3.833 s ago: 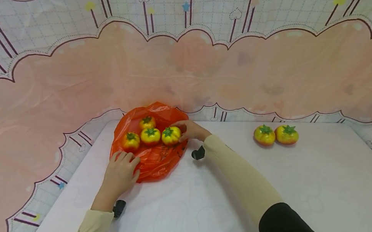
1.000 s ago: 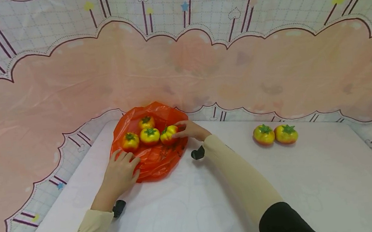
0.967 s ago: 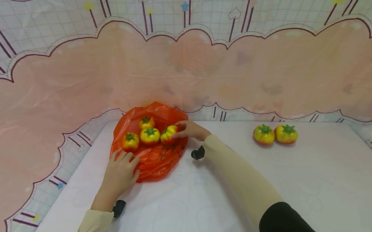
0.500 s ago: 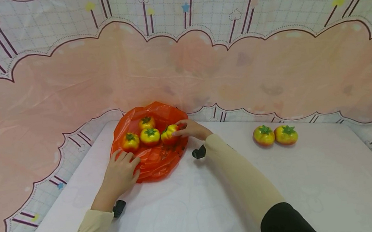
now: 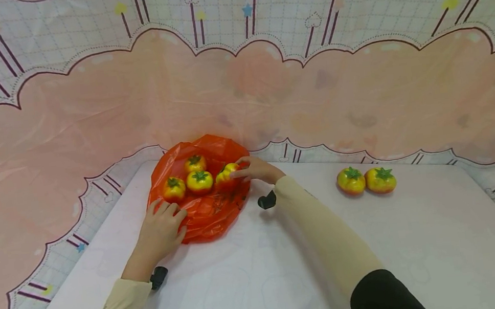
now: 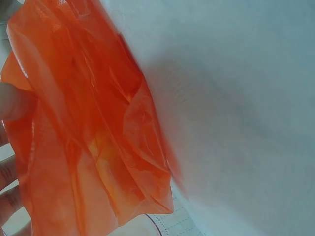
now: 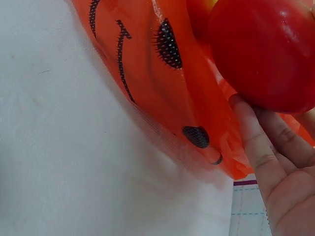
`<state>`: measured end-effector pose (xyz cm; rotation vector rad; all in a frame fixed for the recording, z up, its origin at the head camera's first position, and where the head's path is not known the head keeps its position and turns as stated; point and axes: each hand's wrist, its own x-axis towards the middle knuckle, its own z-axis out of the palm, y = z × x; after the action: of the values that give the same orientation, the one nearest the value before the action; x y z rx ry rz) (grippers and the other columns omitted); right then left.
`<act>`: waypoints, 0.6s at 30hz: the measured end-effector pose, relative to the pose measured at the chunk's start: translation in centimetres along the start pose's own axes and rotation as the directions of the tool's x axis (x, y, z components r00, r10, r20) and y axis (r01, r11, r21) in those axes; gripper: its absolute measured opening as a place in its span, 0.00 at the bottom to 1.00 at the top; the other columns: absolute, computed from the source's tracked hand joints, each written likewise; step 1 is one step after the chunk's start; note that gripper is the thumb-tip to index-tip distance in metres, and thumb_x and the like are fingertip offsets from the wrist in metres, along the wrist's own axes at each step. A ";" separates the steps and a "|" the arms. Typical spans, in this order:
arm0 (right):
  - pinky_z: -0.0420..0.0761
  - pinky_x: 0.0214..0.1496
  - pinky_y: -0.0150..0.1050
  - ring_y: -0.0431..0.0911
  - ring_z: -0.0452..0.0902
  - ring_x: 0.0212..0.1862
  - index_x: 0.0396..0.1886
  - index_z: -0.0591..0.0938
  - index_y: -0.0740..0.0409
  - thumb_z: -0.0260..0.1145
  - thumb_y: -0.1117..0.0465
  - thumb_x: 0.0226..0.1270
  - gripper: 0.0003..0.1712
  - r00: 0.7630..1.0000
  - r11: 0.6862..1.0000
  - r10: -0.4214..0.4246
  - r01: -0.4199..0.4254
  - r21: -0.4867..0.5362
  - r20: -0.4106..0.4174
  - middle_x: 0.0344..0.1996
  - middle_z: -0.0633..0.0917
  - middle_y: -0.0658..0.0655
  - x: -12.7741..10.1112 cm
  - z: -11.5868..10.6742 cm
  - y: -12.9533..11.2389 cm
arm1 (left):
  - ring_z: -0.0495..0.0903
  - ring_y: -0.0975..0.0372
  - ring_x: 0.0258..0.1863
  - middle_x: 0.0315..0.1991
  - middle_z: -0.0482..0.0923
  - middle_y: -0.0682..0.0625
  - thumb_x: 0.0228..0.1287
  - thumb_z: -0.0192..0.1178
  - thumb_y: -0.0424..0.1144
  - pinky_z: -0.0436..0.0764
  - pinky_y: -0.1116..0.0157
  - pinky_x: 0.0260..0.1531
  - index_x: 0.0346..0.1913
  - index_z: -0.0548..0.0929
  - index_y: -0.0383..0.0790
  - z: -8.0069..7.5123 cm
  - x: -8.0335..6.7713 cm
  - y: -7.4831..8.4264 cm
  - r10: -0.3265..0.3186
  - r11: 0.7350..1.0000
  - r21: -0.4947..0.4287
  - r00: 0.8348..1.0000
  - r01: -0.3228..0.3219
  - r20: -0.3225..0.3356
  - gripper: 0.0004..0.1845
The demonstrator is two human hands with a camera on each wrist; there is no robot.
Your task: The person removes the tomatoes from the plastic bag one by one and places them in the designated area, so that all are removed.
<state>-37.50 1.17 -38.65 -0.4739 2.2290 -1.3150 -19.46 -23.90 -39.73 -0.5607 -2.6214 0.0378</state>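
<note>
Orange bag with toy tomatoes, two hands attending.
Left hand is lying with relaxed fingers on the near edge of the orange bag; three tomatoes are sitting on it; right hand is pinching a fourth tomato; two loose tomatoes are resting well apart on the white table.

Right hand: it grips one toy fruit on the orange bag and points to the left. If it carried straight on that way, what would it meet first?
Probably the middle fruit, next to the held fruit in the right hand; depth is unclear.
</note>
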 end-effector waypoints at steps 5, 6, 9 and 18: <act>0.75 0.62 0.45 0.49 0.75 0.53 0.56 0.71 0.57 0.67 0.52 0.59 0.28 1.000 1.000 -0.016 0.016 -0.010 0.012 0.53 0.77 0.58 -0.2 -0.1 -0.1 | 0.76 0.48 0.44 0.39 0.82 0.41 0.44 0.72 0.39 0.69 0.42 0.57 0.40 0.83 0.39 -0.1 0.0 0.0 -0.002 1.000 -0.002 1.000 0.002 0.015 0.17; 0.75 0.62 0.45 0.49 0.76 0.53 0.56 0.71 0.57 0.67 0.51 0.59 0.28 1.000 1.000 -0.022 0.022 -0.013 0.012 0.53 0.77 0.58 -0.2 -0.1 -0.1 | 0.76 0.48 0.44 0.39 0.82 0.41 0.44 0.72 0.39 0.69 0.42 0.57 0.40 0.83 0.39 -0.1 0.0 0.0 -0.005 1.000 -0.002 1.000 0.005 0.019 0.18; 0.76 0.61 0.46 0.50 0.76 0.53 0.56 0.72 0.57 0.67 0.51 0.59 0.29 0.999 0.999 -0.033 0.033 -0.018 0.009 0.53 0.77 0.58 -0.3 -0.1 -0.1 | 0.76 0.48 0.45 0.40 0.82 0.41 0.45 0.72 0.39 0.69 0.42 0.58 0.41 0.83 0.40 0.0 -0.1 0.0 -0.007 1.000 -0.002 1.000 0.007 0.026 0.18; 0.75 0.62 0.46 0.50 0.75 0.54 0.59 0.73 0.58 0.66 0.50 0.59 0.30 0.999 0.999 -0.032 0.032 -0.001 0.005 0.55 0.78 0.57 -1.0 -0.2 -0.1 | 0.76 0.48 0.45 0.39 0.81 0.41 0.45 0.72 0.40 0.68 0.42 0.58 0.40 0.83 0.40 -0.1 0.0 0.1 -0.014 1.000 -0.004 0.999 0.014 0.042 0.17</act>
<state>-36.85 1.82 -38.26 -0.5149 2.2270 -1.3277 -19.32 -23.84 -39.63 -0.5488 -2.6661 0.0399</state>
